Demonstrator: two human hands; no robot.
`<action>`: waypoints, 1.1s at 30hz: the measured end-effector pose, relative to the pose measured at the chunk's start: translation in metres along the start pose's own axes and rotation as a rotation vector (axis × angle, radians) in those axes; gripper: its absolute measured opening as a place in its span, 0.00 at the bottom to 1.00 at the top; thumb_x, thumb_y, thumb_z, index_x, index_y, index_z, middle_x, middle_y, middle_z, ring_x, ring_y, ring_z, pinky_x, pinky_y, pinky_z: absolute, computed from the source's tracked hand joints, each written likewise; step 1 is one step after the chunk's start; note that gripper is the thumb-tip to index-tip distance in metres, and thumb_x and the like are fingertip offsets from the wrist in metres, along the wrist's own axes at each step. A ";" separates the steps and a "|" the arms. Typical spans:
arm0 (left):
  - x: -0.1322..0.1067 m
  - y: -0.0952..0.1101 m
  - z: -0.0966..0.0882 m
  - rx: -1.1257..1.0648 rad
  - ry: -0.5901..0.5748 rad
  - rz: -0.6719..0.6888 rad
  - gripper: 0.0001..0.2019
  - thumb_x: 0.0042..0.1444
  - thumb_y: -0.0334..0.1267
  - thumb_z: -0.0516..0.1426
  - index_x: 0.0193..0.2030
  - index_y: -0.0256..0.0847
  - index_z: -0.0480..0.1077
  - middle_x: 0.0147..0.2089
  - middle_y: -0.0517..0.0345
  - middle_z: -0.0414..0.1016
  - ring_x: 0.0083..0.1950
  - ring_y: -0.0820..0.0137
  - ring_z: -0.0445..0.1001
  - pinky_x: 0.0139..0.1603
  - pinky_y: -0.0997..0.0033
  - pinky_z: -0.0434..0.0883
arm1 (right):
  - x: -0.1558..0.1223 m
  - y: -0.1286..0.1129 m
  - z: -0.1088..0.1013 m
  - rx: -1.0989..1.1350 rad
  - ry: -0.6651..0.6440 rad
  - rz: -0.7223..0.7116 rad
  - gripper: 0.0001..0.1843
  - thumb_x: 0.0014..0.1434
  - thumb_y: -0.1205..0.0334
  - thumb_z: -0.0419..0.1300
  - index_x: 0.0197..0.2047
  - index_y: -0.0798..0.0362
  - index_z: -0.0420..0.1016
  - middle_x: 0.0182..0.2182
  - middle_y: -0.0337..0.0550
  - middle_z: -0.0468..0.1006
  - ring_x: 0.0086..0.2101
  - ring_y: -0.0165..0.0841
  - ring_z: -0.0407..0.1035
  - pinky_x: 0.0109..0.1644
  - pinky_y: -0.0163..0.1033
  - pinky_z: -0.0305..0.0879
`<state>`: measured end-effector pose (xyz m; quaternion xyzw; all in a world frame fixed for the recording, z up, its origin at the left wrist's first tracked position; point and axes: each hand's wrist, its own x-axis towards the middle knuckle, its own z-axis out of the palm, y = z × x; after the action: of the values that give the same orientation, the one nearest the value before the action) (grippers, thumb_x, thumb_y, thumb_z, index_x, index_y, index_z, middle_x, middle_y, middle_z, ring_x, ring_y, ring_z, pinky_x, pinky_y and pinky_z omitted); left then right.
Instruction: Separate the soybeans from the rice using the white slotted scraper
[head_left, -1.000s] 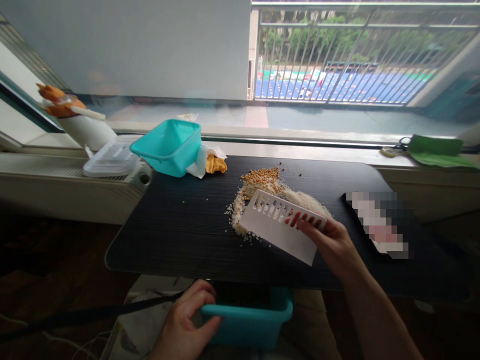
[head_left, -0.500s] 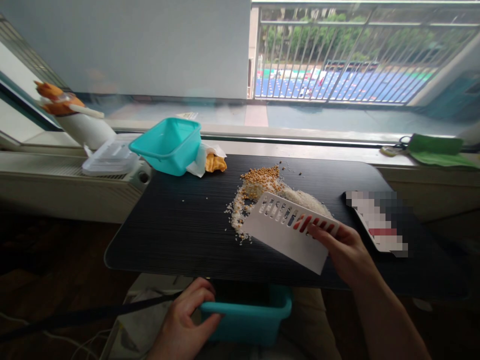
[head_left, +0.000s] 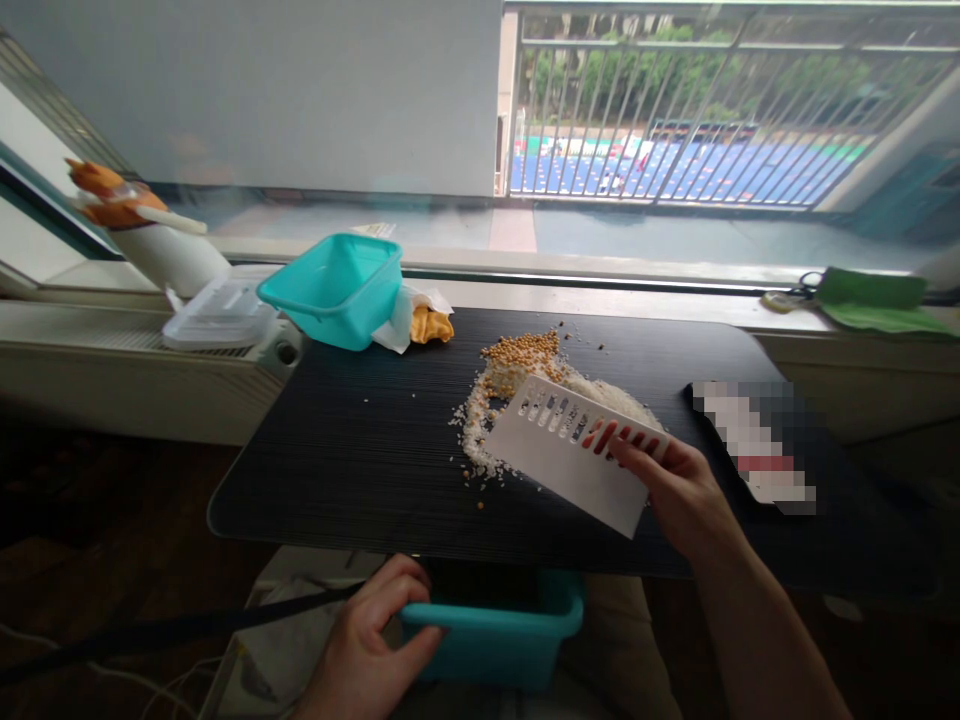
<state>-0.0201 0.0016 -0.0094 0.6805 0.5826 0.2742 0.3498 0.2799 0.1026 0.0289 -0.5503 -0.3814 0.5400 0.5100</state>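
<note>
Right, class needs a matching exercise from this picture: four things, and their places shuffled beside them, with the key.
Things:
1. slotted white sheet
2. nearer turquoise tub
3. farther turquoise tub
4. yellowish beans

Places:
A. at the table's far left corner
B. heaped against white grains
C. in the right hand
D. rim held by the left hand

Pairs: 1-C, 2-D, 3-A, 4-B
</note>
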 end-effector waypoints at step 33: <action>0.001 0.003 -0.013 -0.034 0.024 -0.007 0.09 0.51 0.29 0.57 0.22 0.41 0.67 0.31 0.59 0.73 0.34 0.69 0.77 0.41 0.74 0.73 | -0.061 -0.022 -0.014 -0.178 -0.080 0.168 0.15 0.41 0.48 0.75 0.32 0.46 0.87 0.27 0.42 0.86 0.27 0.37 0.77 0.30 0.33 0.71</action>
<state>-0.0282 0.0044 0.0011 0.6691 0.5842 0.2910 0.3554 0.2885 0.0451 0.0612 -0.6015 -0.4002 0.5664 0.3966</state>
